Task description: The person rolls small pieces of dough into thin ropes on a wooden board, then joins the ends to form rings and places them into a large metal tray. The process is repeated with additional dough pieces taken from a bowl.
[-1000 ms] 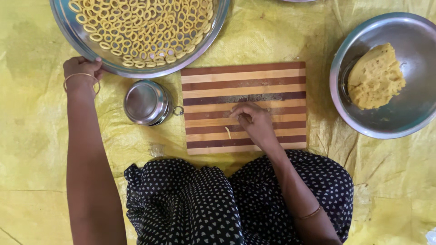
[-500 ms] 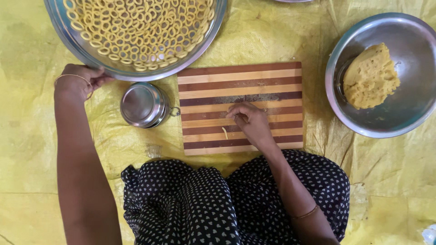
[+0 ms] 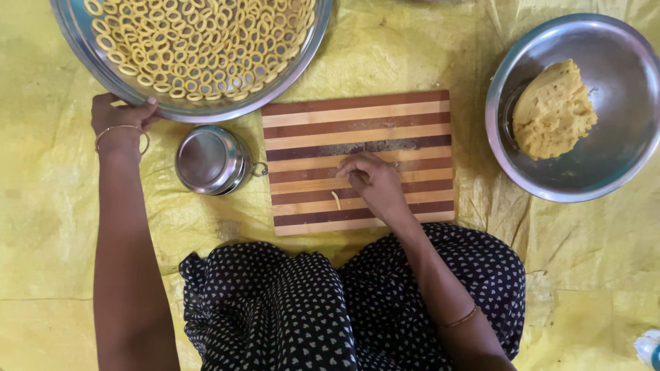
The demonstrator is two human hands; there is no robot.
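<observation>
Right hand (image 3: pixel 375 185) rests on the striped board (image 3: pixel 412 113), fingers curled, apparently pinching a soft dough strip; another strip (image 3: pixel 336 200) lies beside it. Left hand (image 3: pixel 122 124) grips the tray (image 3: pixel 82 55) rim. Dough likely light, fragile: lift by the ends.

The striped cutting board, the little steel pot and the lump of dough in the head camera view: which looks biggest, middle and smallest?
Largest to smallest:
1. Striped cutting board
2. Lump of dough
3. Little steel pot

The dough and the pot look close in size, so that order is unsure.
</observation>
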